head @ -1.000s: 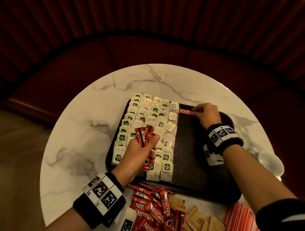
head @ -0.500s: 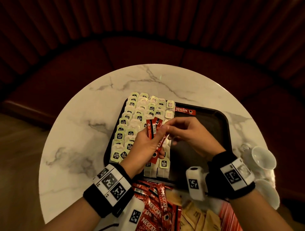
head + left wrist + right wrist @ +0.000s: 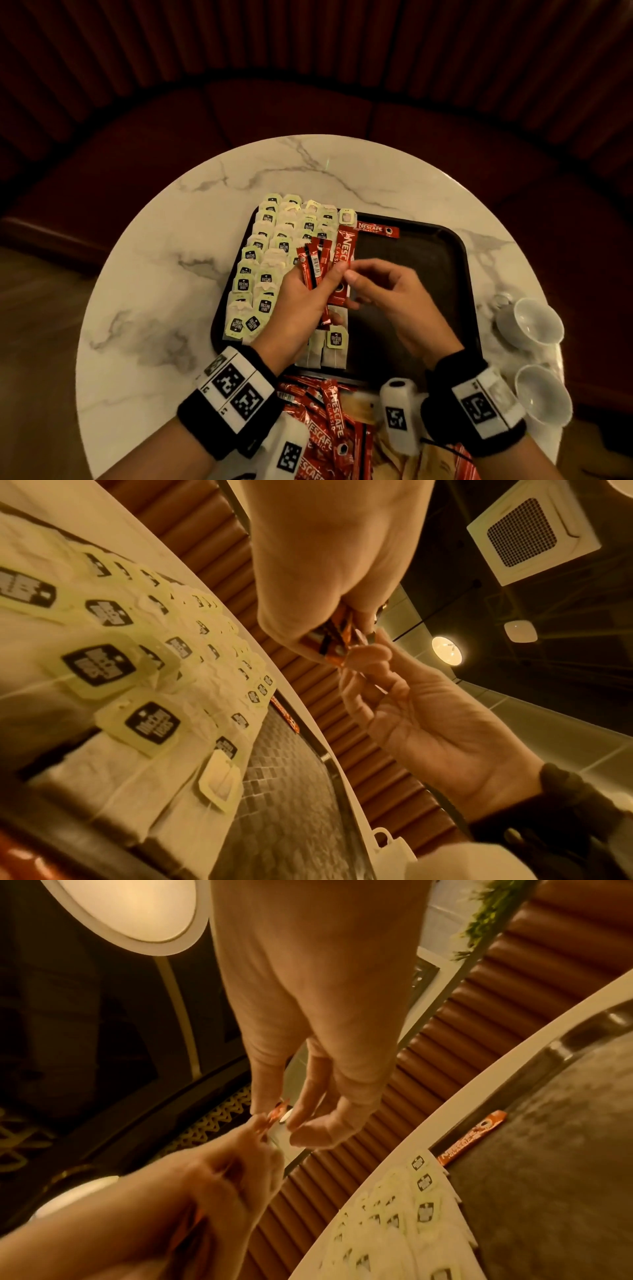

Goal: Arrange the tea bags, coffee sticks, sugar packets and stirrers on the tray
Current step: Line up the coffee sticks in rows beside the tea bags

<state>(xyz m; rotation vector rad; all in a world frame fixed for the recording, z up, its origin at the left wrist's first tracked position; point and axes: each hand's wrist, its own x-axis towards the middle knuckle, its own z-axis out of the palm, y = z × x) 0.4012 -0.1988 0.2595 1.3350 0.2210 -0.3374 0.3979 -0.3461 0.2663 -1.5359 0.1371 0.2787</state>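
Coffee sticks (image 3: 317,270) between left fingers (image 3: 337,270), right fingers (image 3: 352,275) touching

Glossy marble table (image 3: 144,308), textured matt tray (image 3: 411,274)

Dim warm light, blurred, edge-warped

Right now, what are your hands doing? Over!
Left hand grips bunch of coffee sticks. Right hand pinches one stick from it. One stick laid on tray. Nothing blocking.
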